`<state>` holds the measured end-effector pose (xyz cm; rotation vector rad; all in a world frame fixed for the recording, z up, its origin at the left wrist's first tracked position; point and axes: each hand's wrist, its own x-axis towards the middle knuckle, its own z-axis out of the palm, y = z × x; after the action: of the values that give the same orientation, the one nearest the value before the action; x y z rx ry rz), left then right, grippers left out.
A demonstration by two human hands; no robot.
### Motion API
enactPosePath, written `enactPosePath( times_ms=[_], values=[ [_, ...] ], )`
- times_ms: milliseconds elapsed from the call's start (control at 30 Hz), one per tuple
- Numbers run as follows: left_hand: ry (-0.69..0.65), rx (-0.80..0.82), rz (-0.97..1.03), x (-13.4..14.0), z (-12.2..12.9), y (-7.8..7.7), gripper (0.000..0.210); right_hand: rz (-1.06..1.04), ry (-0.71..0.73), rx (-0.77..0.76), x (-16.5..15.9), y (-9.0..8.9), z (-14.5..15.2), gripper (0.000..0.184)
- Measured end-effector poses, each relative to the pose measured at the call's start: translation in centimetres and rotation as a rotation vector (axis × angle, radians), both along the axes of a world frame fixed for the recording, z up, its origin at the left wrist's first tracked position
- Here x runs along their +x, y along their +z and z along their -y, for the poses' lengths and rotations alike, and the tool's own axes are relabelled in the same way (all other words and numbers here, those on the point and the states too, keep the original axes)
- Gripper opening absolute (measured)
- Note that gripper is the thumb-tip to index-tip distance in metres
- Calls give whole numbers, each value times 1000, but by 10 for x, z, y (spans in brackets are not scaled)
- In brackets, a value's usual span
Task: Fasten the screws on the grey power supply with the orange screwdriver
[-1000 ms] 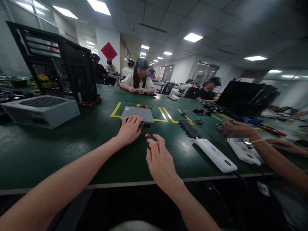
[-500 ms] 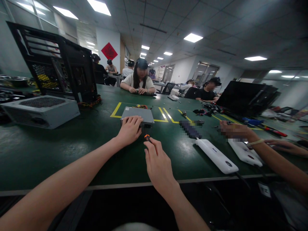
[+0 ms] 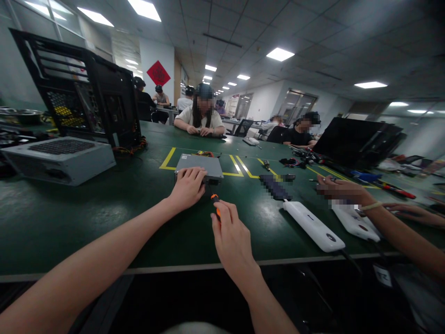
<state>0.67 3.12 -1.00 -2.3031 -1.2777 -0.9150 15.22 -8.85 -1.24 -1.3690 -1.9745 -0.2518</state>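
A grey computer power supply lies on the green table in front of me. My left hand grips its near left side, fingers bent over the top edge, thumb hidden. In my right hand is a screwdriver with an orange and black handle, held between thumb and fingers. Its thin shaft points up and left at the near face of the power supply, just beside my left hand. Whether the tip touches a screw is too small to tell. Coloured cables lie behind the power supply.
At the left stand a larger power supply and an open black computer case. Rightward lie a blurred phone and a white power strip. A co-worker's hand reaches in from the right. Another person sits opposite.
My right hand has drawn slightly back and to the right, with the screwdriver's handle now showing more. My left hand and the power supply stay put.
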Motion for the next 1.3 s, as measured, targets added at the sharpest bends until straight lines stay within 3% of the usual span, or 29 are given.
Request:
enactPosePath(
  times_ms=[300,500,767,933,1167,1300],
  values=[
    [31,19,-18,1,0,0,34,28,96,4,-1,0,2,32],
    [18,15,-7,1,-1,0,33,36,-75,35,1,1,-1,22],
    [22,27,-9,2,0,0,33,17,52,-9,2,2,6,28],
    [13,22,-3,2,1,1,33,-20,-49,-45,4,2,2,23],
    [20,38,-7,3,0,0,32,-53,58,-22,1,-1,4,28],
    [16,41,-2,3,0,0,32,-92,3,-44,-2,-2,4,22]
  ],
)
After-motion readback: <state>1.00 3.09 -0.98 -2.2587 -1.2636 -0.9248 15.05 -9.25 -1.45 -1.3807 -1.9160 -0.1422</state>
